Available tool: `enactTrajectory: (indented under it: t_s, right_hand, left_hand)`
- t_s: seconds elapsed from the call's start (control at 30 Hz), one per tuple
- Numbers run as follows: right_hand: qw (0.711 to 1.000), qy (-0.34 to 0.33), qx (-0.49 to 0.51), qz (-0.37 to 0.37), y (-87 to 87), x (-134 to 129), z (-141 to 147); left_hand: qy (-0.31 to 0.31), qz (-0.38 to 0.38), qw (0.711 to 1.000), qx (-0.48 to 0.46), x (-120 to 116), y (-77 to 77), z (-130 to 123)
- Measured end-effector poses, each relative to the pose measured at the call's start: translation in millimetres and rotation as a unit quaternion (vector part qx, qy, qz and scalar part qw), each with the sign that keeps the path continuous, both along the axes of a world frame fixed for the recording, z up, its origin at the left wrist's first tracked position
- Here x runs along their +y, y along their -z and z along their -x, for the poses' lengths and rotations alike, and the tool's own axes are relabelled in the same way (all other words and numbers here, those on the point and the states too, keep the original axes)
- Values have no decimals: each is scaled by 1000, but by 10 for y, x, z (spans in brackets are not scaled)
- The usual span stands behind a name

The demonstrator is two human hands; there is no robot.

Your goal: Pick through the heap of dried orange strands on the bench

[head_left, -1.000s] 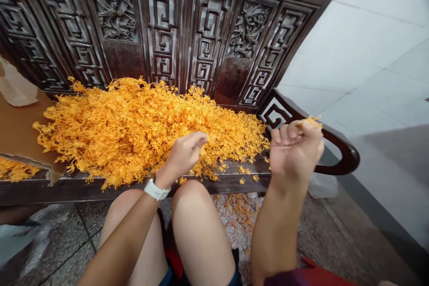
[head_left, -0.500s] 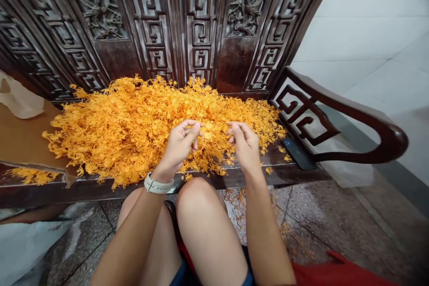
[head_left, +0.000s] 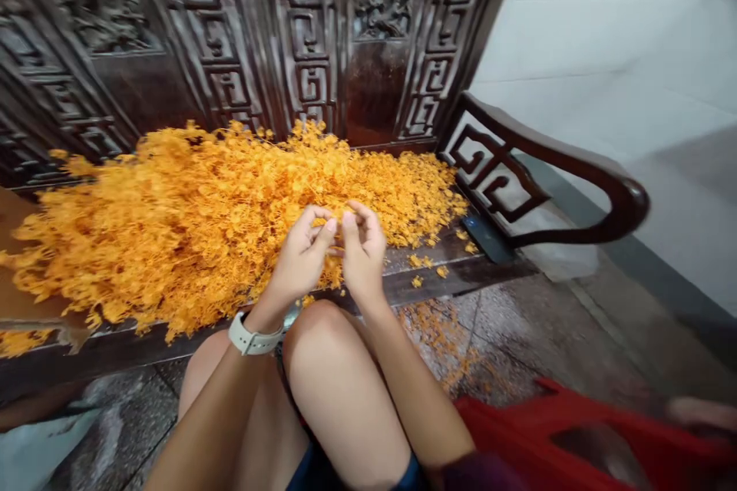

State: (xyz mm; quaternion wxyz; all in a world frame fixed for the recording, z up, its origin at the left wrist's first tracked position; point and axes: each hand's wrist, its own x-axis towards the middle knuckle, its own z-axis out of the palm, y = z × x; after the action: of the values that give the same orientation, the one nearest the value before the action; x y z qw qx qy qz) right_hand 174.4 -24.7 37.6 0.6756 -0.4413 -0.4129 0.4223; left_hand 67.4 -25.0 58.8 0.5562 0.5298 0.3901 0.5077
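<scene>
A dark carved wooden bench (head_left: 374,100) is filling most of the view, its openwork back standing behind the seat and its looped armrest (head_left: 625,203) curving out at the right end. A pale tiled wall (head_left: 604,38) is rising beyond it, and a speckled stone floor (head_left: 507,322) is showing below. A long heap of orange artificial flowers (head_left: 190,222) is lying along the seat, leaning towards the back and thinning near the armrest. A red plastic stool (head_left: 518,430) is standing at the lower right, and torn-edged cardboard (head_left: 34,299) is sitting at the far left beside the heap.

The person's bare knees (head_left: 328,337) are pointing at the bench's front edge. Above them, the left hand (head_left: 303,253) and the right hand (head_left: 364,249) are meeting in front of the heap, fingers curling and thumbs drawing close to the fingertips. A bit of orange is showing between them, possibly a single flower, but whether either hand is gripping it cannot be told. A dark phone (head_left: 488,238) is resting on the seat by the armrest. A pale watch (head_left: 253,337) is circling the left wrist. Small loose blossoms (head_left: 417,281) are lying near the seat's front edge, and orange scraps (head_left: 443,337) are littering the floor.
</scene>
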Motion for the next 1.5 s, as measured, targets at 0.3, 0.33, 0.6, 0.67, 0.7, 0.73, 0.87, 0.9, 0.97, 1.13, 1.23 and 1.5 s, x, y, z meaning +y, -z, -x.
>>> enactTrajectory:
  t_s: [0.3,0.33,0.6,0.67,0.7,0.73,0.87,0.9,0.97,1.13,1.23,1.5]
  right_hand:
    - [984,65,-148,-74,99,-67,-148]
    - [979,76,-170,-88,95,-86,-149]
    - [996,44,-69,-47,33,-107,-50]
    - [999,22,-25,-26,11,-96,-51]
    - [1000,3,5,-10,1,-90,-56]
    - [999,-22,37,7,-10,-85,-63]
    - [983,-117,132,42,-47,-80,-65]
    - [981,-124,146,43,-55,-82,-56]
    - [978,-119,163,43,-67,-86,-34]
    - [970,-127,200,58,-108,-81,-62]
    - [954,-178,234,67,-185,-98,-120]
    - [898,-416,132,-55,-257,-269,-335]
  left_hand:
    - [-11,-46,989,139,-157,-28,-103]
    - [-49,-77,982,164,-157,-28,-113]
    - [-49,-60,985,155,-113,1,-170]
    - [-55,-56,987,141,-120,23,-200]
    - [-48,-46,991,119,-122,30,-212]
    - [-36,-30,995,87,-123,33,-220]
    - [17,42,998,-43,-113,1,-210]
    - [23,54,996,-62,-111,-13,-202]
    - [31,71,993,-86,-114,-42,-192]
    - [39,111,981,-154,-138,-134,-203]
    - [16,123,968,-219,-105,-194,-191]
    - [-87,105,966,-219,42,-192,-69]
